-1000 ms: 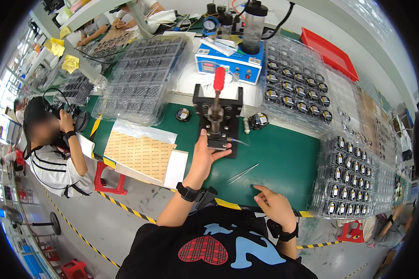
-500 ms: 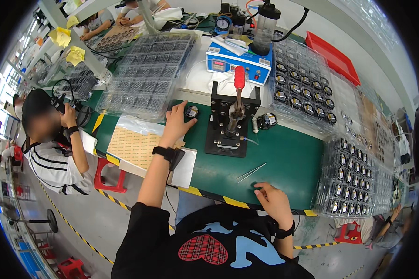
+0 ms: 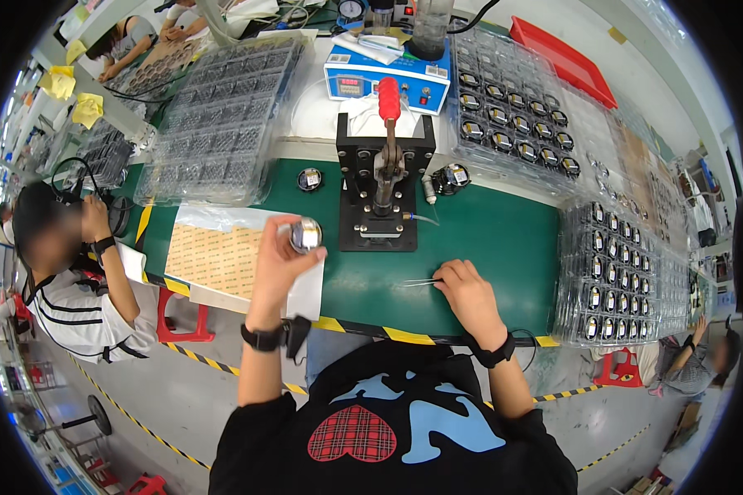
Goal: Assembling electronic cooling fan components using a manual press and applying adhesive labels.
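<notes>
Green bench [image 3: 504, 239]: is supporting the press [image 3: 384, 177]; beyond, at twelve o'clock, a blue box [image 3: 406, 78] is standing.
Left hand [image 3: 275, 260]: is pinching a round part [image 3: 308, 237] at the press's eight o'clock.
Right hand [image 3: 470, 299]: is gripping tweezers [image 3: 419, 283] at five o'clock from the press.
Second part [image 3: 309, 180]: is lying on the bench at nine o'clock from the press.

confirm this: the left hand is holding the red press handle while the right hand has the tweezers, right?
Not quite: in the head view, the left hand is holding a small round part, not the red press handle. The right hand does have the tweezers.
</notes>
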### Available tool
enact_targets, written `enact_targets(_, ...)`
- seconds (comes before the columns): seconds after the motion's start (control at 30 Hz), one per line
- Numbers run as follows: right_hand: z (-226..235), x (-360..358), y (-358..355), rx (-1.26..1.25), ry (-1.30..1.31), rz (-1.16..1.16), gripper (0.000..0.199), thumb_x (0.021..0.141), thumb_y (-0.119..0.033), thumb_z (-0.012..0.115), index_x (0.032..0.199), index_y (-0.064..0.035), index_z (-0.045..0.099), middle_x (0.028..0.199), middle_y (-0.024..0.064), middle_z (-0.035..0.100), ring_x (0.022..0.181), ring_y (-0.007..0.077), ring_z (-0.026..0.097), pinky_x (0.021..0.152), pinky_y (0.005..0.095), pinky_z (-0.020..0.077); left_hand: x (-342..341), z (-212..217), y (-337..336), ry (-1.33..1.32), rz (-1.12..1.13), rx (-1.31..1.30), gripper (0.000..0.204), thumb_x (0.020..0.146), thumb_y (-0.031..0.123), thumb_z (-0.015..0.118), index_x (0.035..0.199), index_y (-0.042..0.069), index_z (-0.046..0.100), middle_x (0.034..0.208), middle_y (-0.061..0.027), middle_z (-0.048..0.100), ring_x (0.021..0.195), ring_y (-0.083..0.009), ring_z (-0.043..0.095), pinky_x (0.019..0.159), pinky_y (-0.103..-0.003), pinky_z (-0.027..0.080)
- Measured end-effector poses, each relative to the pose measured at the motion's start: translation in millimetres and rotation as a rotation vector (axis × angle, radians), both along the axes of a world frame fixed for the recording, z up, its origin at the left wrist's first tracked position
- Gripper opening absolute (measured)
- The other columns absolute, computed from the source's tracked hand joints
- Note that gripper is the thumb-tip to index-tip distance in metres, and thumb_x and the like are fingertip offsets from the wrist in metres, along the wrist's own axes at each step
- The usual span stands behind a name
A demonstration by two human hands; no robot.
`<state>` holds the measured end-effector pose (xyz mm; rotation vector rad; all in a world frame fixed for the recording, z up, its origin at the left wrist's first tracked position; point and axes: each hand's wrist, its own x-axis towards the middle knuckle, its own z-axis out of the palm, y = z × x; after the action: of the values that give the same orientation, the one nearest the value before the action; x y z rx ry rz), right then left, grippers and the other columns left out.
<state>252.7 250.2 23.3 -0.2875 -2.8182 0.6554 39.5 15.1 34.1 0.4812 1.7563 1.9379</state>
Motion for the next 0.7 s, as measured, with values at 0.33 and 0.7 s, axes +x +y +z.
enact_targets(0.33, 45.0, 0.9, -28.0, -1.199, -0.051, -0.024, 0.032, 0.090, 0.002, 0.056, 0.120, -0.0046, 0.048, 0.093, 0.0073, 0.064, 0.080, 0.0115, 0.060, 0.067, 0.0254, 0.0484, 78.2, -11.6, 8.3, -0.382, -0.283, 0.092, 0.045, 0.089, 0.000, 0.056, 0.130, 0.005, 0.039, 0.118, -0.0161, 0.061, 0.088, -0.0126, 0.062, 0.072, -0.023, 0.050)
enact_targets(0.7, 28.6, 3.3, -42.1, -1.004, 0.287, 0.140, 0.032, 0.081, 0.007, 0.064, 0.112, -0.0007, 0.058, 0.091, 0.0076, 0.065, 0.075, 0.0144, 0.064, 0.071, 0.0261, 0.0510, 98.8, -5.6, 26.3, -0.280, -0.386, 0.175, 0.050, 0.092, -0.003, 0.048, 0.137, 0.007, 0.029, 0.116, -0.0122, 0.057, 0.095, -0.0152, 0.061, 0.077, -0.026, 0.049)
